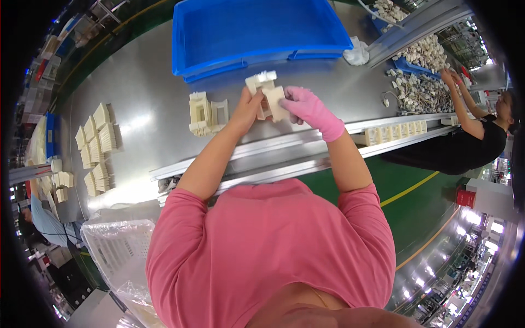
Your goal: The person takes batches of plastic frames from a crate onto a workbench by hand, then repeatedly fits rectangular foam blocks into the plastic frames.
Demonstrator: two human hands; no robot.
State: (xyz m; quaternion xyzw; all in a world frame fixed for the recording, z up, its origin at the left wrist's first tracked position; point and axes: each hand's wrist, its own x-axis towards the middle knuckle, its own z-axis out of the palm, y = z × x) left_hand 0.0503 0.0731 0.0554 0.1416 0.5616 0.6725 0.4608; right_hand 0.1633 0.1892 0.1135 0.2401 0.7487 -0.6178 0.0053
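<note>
Holding near the metal rail (240,151): bare left hand (245,112) clamped on the cream frame (276,103); gloved right hand (310,109) curled at its right edge, pinching or not I cannot tell | risk: slick glove could let it slip; leftward swing might knock cream pieces (200,113) just beside | farther: blue bin (262,56), its rim a possible snag if hands rise carelessly

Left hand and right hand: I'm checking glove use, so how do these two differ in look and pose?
The left hand is bare, while the right hand wears a pink glove, greyish toward the fingertips. The left hand grips the cream plastic part from its left side; the right hand is at its right edge with fingers curled, though whether it grips is unclear. Both hands are at the same part.
</note>
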